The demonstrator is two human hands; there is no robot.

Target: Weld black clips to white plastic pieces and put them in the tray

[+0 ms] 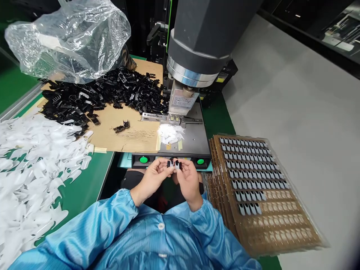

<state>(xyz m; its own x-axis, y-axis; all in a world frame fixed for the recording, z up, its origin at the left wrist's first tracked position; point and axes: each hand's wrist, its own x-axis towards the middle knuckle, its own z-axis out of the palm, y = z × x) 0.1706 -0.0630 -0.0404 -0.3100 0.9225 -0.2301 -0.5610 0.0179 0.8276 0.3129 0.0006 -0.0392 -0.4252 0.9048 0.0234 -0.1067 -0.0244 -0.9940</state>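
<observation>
— Black-and-white clip (173,164), where's it sit?
— Pinched btwn both hands, just in front of the press's green buttons (143,160).
— Hands?
— Left hand (154,177) & right hand (188,179) each closed on the clip w/ fingertips, blue sleeves below.
— Around them?
— Black parts pile (101,93) on cardboard at left, white pieces (33,157) on bench; tray stack (253,187) at right, partly filled.

- The small black and white part (173,164) pinched between the left hand (153,178) and the right hand (188,180) is mostly covered by fingertips; its shape is unclear.
- The pile of white pieces (33,168) runs off the left edge.
- The press (202,45) is cut off at the top.
- The label (181,101) on the press is too small to read.
</observation>
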